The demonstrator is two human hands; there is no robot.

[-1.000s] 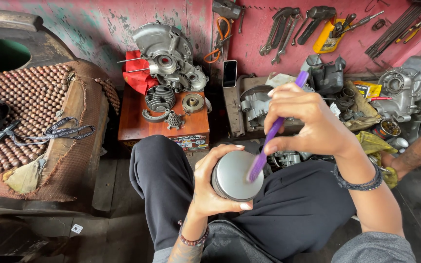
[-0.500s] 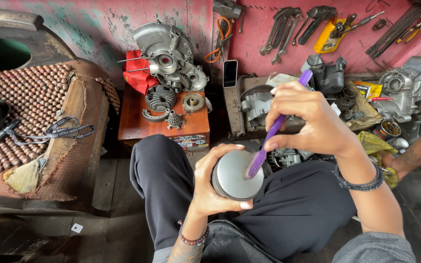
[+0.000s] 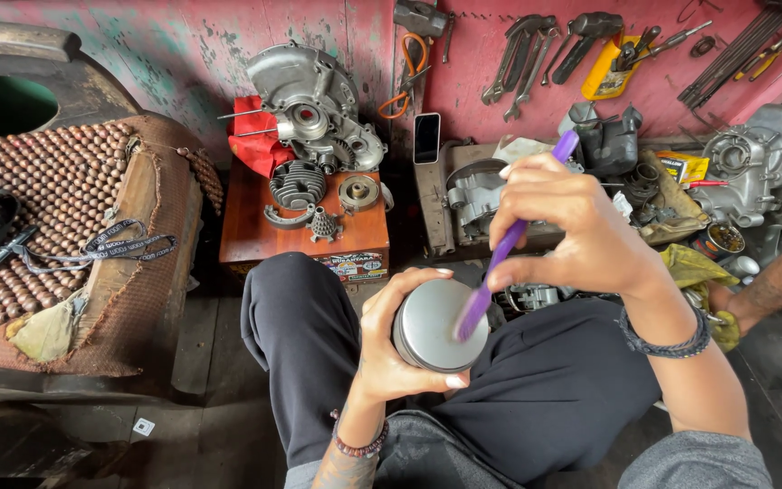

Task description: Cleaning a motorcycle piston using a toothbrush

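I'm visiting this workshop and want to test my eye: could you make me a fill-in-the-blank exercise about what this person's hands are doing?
1. The left hand grips a round grey metal ____ part.
2. The right hand holds a ____ plastic toothbrush, its head on the part's flat face.
3. The finned grey engine cylinder sits on an orange-brown wooden ____.

Missing words: piston-like; purple; box

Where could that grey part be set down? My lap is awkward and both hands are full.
Bare wooden floor lies between the beaded seat and the left knee. The front edge of the orange box is free. Behind it, engine parts crowd; right of the right hand, clutter fills the floor.
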